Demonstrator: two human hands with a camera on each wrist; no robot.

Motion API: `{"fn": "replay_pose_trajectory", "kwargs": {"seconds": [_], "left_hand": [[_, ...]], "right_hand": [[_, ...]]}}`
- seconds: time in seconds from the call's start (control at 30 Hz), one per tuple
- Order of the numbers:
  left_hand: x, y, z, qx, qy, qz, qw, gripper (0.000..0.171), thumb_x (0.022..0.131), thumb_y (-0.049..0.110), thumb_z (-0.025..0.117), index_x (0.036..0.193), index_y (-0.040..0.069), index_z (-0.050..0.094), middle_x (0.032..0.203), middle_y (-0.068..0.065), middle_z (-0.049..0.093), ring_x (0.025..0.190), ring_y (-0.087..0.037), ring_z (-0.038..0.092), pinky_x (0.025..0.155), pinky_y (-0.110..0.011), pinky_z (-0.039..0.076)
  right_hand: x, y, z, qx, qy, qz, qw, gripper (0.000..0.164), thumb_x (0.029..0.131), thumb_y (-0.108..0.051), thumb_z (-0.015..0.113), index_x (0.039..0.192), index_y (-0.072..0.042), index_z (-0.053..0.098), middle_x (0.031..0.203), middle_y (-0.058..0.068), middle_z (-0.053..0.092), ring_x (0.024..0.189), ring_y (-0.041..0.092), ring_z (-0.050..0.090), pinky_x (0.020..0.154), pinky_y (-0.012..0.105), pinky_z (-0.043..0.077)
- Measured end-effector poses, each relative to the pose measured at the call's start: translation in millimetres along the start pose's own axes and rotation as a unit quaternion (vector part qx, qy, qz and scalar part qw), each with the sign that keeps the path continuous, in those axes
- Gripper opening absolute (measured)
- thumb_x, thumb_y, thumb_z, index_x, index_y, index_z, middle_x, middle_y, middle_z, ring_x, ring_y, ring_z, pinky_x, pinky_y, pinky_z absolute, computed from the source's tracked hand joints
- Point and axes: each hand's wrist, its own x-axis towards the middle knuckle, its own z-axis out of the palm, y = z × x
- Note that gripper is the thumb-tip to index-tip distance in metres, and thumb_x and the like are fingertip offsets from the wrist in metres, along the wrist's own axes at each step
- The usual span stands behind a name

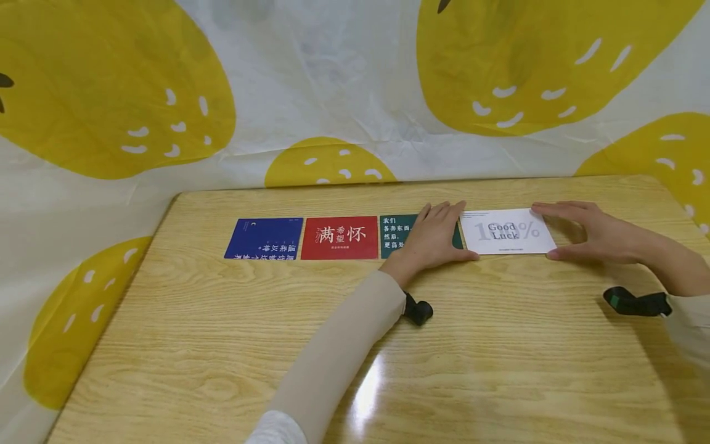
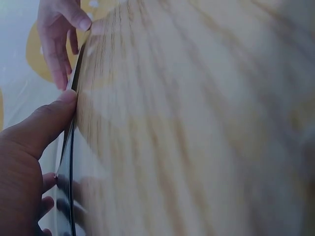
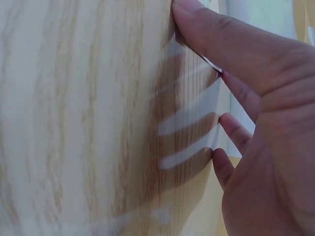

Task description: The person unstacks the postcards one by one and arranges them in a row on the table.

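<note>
A white card (image 1: 507,231) printed "Good Luck" lies at the right end of a row of cards on the wooden table. My left hand (image 1: 432,237) holds its left end, with the thumb at the near edge and the fingers at the far corner. This hand partly hides the green card (image 1: 391,237) beneath it. At the opposite end, my right hand (image 1: 601,233) holds the white card by its two right corners between thumb and index finger. In the right wrist view, the other fingers (image 3: 236,132) touch down beside the card.
Left of the green card lie a red card (image 1: 339,248) with white characters and a blue card (image 1: 261,234). The wooden table (image 1: 222,345) ends at the back against a white cloth (image 1: 322,92) with yellow fruit shapes. A black wrist device (image 1: 636,302) hangs below the right wrist.
</note>
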Motion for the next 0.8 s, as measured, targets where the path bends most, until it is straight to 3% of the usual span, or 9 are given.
{"fn": "replay_pose_trajectory", "kwargs": {"seconds": [0.13, 0.37, 0.63, 0.8], "left_hand": [[-0.1, -0.6, 0.0, 0.001, -0.001, -0.002, 1.0000, 0.104, 0.076, 0.072, 0.060, 0.154, 0.022, 0.014, 0.154, 0.005, 0.027, 0.143, -0.009, 0.013, 0.115, -0.029, 0.000], [-0.6, -1.7, -1.0, -0.004, -0.001, -0.006, 1.0000, 0.104, 0.075, 0.072, 0.060, 0.154, 0.022, 0.014, 0.154, 0.007, 0.027, 0.143, -0.008, 0.012, 0.116, -0.031, 0.001], [-0.6, -2.1, -1.3, -0.012, -0.004, -0.012, 0.9999, 0.105, 0.075, 0.072, 0.061, 0.155, 0.023, 0.013, 0.154, 0.008, 0.028, 0.143, -0.009, 0.011, 0.116, -0.032, -0.001], [-1.1, -2.6, -1.5, -0.013, -0.003, -0.008, 0.9999, 0.104, 0.075, 0.072, 0.061, 0.155, 0.024, 0.013, 0.154, 0.007, 0.027, 0.143, -0.008, 0.011, 0.116, -0.032, -0.001]], "right_hand": [[-1.0, 0.7, -2.1, 0.008, -0.014, 0.030, 0.999, 0.085, 0.075, -0.012, 0.081, 0.148, -0.012, 0.037, 0.147, 0.024, 0.031, 0.134, 0.053, 0.011, 0.098, 0.076, 0.006], [-0.3, 2.1, -1.9, 0.015, -0.018, 0.034, 0.999, 0.085, 0.076, -0.011, 0.081, 0.148, -0.013, 0.037, 0.149, 0.022, 0.030, 0.136, 0.050, 0.008, 0.099, 0.075, 0.005], [-0.2, 4.9, 0.8, 0.015, -0.007, 0.014, 1.000, 0.082, 0.076, -0.010, 0.081, 0.147, -0.011, 0.039, 0.149, -0.011, 0.028, 0.136, 0.051, 0.010, 0.101, 0.074, 0.003], [-1.7, 3.6, 0.7, 0.019, -0.004, 0.013, 1.000, 0.083, 0.076, -0.010, 0.081, 0.147, -0.012, 0.039, 0.148, -0.013, 0.028, 0.136, 0.051, 0.009, 0.101, 0.074, 0.002]]}}
